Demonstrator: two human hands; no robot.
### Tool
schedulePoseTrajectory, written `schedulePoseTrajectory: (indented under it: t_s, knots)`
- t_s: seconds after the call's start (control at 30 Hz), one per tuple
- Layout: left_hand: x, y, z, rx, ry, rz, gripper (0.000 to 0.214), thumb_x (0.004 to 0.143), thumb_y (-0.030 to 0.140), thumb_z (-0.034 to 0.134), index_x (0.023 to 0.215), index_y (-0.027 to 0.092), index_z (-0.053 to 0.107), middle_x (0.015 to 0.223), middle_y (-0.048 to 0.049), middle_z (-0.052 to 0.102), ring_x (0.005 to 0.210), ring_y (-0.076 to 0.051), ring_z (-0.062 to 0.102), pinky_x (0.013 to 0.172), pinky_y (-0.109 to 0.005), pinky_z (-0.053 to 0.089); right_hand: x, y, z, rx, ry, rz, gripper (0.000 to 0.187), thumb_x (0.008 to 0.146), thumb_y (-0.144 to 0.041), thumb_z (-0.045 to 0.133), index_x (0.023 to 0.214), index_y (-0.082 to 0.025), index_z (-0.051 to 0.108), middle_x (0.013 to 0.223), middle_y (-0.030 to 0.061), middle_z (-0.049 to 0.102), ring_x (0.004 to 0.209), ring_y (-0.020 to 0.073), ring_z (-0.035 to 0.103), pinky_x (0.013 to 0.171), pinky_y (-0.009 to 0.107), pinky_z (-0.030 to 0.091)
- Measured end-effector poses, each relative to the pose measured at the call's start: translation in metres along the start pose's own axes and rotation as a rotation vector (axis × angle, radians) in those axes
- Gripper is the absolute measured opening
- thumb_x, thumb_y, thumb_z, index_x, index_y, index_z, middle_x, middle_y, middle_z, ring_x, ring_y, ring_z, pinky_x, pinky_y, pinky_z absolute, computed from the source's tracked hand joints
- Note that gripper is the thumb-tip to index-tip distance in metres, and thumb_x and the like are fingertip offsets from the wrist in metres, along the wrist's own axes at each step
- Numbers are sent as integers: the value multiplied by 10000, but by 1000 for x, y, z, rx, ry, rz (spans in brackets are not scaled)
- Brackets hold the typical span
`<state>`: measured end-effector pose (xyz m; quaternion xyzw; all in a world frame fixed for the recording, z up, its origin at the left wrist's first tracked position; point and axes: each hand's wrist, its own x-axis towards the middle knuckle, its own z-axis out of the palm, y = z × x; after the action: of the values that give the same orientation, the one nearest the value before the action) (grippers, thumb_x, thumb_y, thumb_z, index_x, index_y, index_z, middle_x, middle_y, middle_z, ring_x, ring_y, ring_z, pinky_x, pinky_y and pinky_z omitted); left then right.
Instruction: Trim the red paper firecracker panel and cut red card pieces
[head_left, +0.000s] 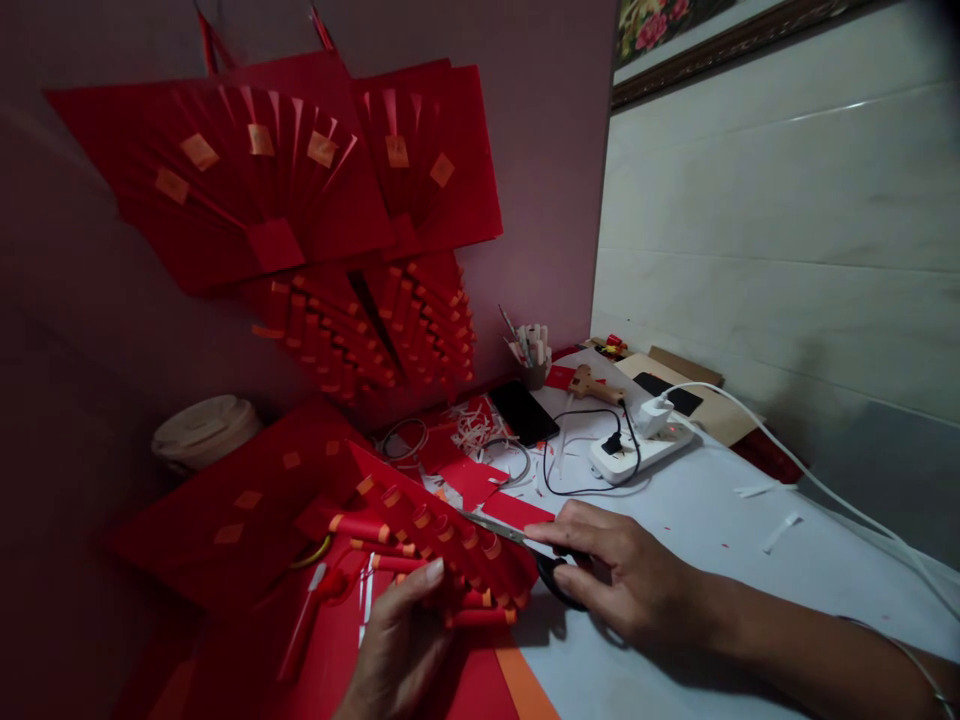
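Note:
My left hand (397,645) grips a red paper firecracker decoration (442,535), with its thumb laid across the near side. Rows of small red paper rolls with orange bands cover this piece. In my right hand (626,570) is a pair of scissors (495,526) with dark handles, the fingers closed about them. Its blades point left along the far edge of the decoration; whether they touch the paper I cannot tell. Beneath and to the left lie red paper sheets (247,650) and a red stick with a white tip (304,620).
Red paper fans (274,190) and firecracker clusters (427,320) hang on the wall. Behind my hands are paper scraps (476,428), a black phone (525,412), a glue gun (592,385), and a white power strip (645,450) with cables. A lidded white tub (202,430) stands left.

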<state>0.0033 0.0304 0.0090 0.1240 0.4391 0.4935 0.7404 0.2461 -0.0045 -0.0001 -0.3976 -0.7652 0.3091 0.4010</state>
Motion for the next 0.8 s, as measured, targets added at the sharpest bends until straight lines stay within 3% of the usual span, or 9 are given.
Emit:
schedulePoseTrajectory:
  t_s: [0.3,0.8]
  knots:
    - [-1,0,-1,-1,-52,-8,151,681,-23,675,671,107,750,651,-72,757,609,-185,696,614,-280,600,-1,5,3,-3,-6,-14,485,889,-129,578,1361,-239,593,874,39,566,749,170,528,671,298,456]
    - [2,-1,-3,-14,-11,-3,113,577,-21,740,616,84,722,579,-55,713,519,-145,637,529,-233,548,0,-1,1,9,6,34,478,860,-111,592,1324,-222,627,859,34,557,699,151,527,648,288,455]
